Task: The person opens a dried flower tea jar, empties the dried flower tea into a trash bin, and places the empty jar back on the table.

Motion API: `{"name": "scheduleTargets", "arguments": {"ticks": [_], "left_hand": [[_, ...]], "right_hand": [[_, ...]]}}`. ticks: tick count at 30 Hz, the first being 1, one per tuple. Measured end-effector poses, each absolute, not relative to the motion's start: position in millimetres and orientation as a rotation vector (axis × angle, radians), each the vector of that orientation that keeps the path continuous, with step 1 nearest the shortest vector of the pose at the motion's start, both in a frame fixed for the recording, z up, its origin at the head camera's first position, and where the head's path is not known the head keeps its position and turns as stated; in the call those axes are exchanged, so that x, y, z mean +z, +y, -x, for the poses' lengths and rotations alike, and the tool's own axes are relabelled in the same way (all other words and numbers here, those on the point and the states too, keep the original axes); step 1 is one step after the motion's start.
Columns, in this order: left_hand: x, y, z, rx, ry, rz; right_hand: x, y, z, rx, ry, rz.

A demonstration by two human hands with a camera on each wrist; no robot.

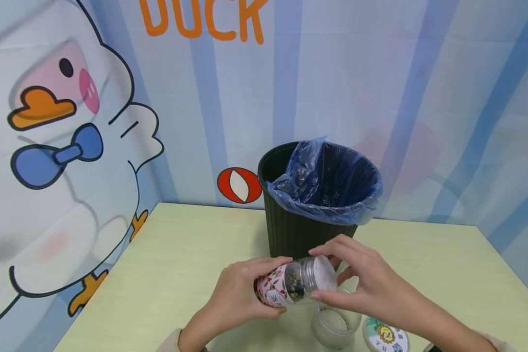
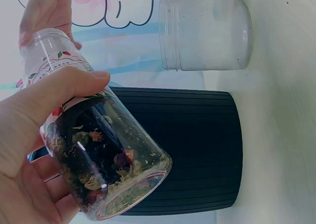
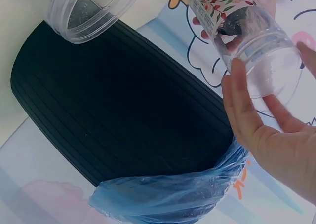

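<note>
My left hand [image 1: 237, 288] grips a clear jar [image 1: 274, 287] with a flowered label around its middle. Dried flower tea [image 2: 98, 160] shows through the jar wall, gathered toward the base in the left wrist view. The jar lies tilted, its mouth end toward the right. At that end, my right hand [image 1: 363, 274] holds the pale, see-through lid [image 1: 325, 274] between thumb and fingers. In the right wrist view the lid [image 3: 271, 73] sits right at the jar's neck. Below the hands stands a second clear jar [image 1: 334, 332], with its mouth uncovered.
Behind the hands, a black ribbed bin [image 1: 290, 234] stands on the pale table [image 1: 193, 244], lined with a blue plastic bag [image 1: 363, 200]. A round printed lid [image 1: 385, 336] lies right of the second jar. A duck-print cloth [image 1: 246, 98] hangs behind the table.
</note>
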State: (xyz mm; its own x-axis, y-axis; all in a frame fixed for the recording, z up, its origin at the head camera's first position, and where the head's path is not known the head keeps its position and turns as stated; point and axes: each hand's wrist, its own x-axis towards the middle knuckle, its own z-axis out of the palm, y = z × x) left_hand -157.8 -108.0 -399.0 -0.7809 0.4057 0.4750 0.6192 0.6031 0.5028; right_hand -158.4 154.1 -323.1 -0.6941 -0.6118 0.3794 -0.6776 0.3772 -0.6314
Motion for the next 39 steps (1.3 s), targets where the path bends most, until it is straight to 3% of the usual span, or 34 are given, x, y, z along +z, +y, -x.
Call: {"name": "scheduleTargets", "arguments": {"ticks": [7,17,29,39], "left_hand": [[-399.1,-108.9,157.1,-0.983,-2.530,0.829],[-400.3,-109.8,157.2,-0.986,-2.508,0.836],[-399.0,-109.0,156.6,-0.973,-2.516,0.827],[-399.2,-109.2,155.8,-0.973,-2.527,0.828]], "right_hand": [[-322.2,159.2,162.4,1.127,-2.355,-1.509],[-324.8,160.9,163.1,1.104,-2.346,-1.576],[-320.9,155.0,156.4,1.191,-2.516,-1.194],[-322.4,156.6,156.7,1.215,-2.479,-1.293]]}}
